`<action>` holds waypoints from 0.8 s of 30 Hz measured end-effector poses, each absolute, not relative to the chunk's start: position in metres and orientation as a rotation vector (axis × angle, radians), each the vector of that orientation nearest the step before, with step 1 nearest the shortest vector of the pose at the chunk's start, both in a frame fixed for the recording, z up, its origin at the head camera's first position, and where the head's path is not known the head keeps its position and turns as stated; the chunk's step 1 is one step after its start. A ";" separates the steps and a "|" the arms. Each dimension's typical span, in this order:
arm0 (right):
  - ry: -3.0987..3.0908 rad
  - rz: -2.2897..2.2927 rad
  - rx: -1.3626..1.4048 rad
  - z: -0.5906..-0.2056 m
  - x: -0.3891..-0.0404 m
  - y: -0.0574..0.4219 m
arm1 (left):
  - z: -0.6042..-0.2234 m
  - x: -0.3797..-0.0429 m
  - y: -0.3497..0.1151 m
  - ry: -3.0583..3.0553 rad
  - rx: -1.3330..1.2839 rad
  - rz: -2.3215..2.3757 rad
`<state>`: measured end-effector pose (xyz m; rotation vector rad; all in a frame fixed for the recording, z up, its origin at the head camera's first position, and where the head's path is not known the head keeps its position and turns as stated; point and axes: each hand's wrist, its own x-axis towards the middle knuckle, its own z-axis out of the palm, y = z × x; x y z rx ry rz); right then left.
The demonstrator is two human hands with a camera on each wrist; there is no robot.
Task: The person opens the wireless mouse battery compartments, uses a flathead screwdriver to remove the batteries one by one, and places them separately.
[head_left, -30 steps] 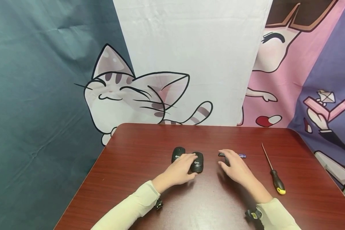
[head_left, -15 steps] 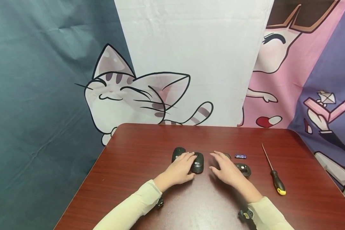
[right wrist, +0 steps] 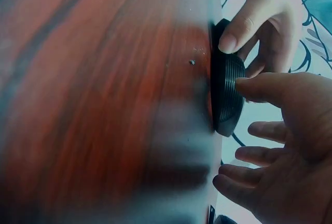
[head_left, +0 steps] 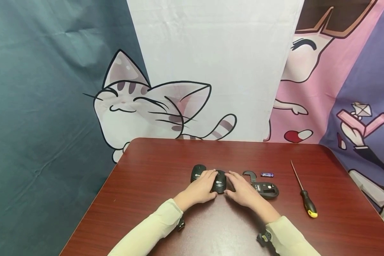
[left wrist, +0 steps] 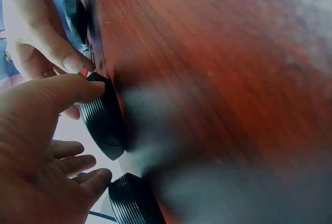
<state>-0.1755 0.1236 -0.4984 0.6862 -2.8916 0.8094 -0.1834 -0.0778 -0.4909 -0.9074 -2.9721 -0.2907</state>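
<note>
A black computer mouse (head_left: 219, 182) lies upright on the table between the two hands. My left hand (head_left: 200, 187) holds it from the left, thumb at its near end and fingers toward its far side. My right hand (head_left: 244, 189) is at its right side, fingers extended and thumb tip close against the ribbed edge (right wrist: 232, 86); actual contact is hard to tell. A second black mouse (head_left: 198, 171) sits just left, partly hidden behind my left hand. Right of my right hand, a third mouse (head_left: 267, 189) lies upside down, showing a recess in its underside.
Beyond the overturned mouse are a dark curved cover piece (head_left: 250, 175) and a blue battery (head_left: 267, 175). A screwdriver (head_left: 304, 192) with a black and yellow handle lies farther right on the brown table (head_left: 140, 185). A printed cloth backdrop (head_left: 217, 64) hangs behind.
My right hand has moved left from over the cover piece and overturned mouse to the middle mouse, uncovering those things. My left hand stays almost in place at that mouse.
</note>
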 end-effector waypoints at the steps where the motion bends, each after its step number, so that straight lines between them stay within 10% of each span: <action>1: -2.902 0.809 0.686 -0.499 -0.176 0.122 | -0.492 -0.184 -0.077 -2.981 -0.904 -0.289; 24: -2.966 0.779 0.726 -0.502 -0.181 0.111 | -0.495 -0.185 -0.073 -3.060 -0.841 -0.347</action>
